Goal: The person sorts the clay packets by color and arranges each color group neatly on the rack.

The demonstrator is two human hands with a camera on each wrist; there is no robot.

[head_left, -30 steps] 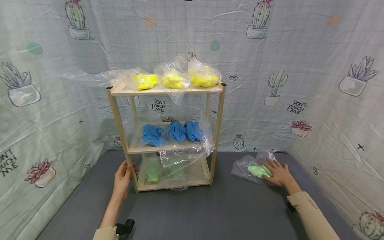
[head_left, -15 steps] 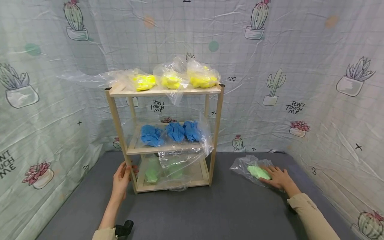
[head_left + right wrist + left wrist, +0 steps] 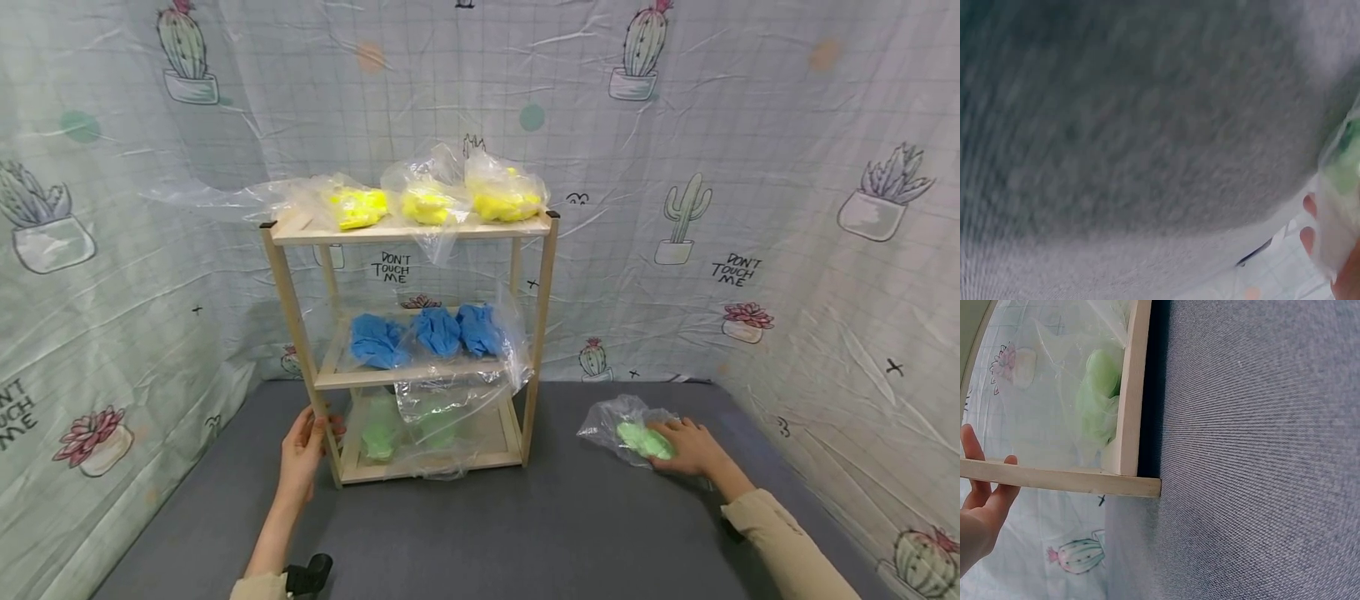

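My left hand (image 3: 300, 454) grips the left front post of a small wooden shelf (image 3: 337, 237). In the left wrist view its fingers and thumb lie around the pale post (image 3: 1072, 481). To the right of the shelf, my right hand (image 3: 696, 454) holds the right end of a clear plastic bag with a light green lump (image 3: 643, 440) in it, low over the table. The right wrist view shows part of this bag (image 3: 1342, 172) at the right edge, with two fingertips (image 3: 1307, 240) beside it. What the green lump is, I cannot tell.
On the top shelf lie three bagged yellow lumps (image 3: 426, 202). Three crumpled blue bundles (image 3: 437, 332) in clear plastic occupy the middle shelf. Bagged green lumps (image 3: 379, 437) sit on the bottom one. A cactus-printed sheet (image 3: 600, 167) encloses the grey table (image 3: 480, 542).
My right hand has drawn its spread fingers in around the right end of the green bag, gathering the plastic. My left hand stays on the post. The head view shifts slightly.
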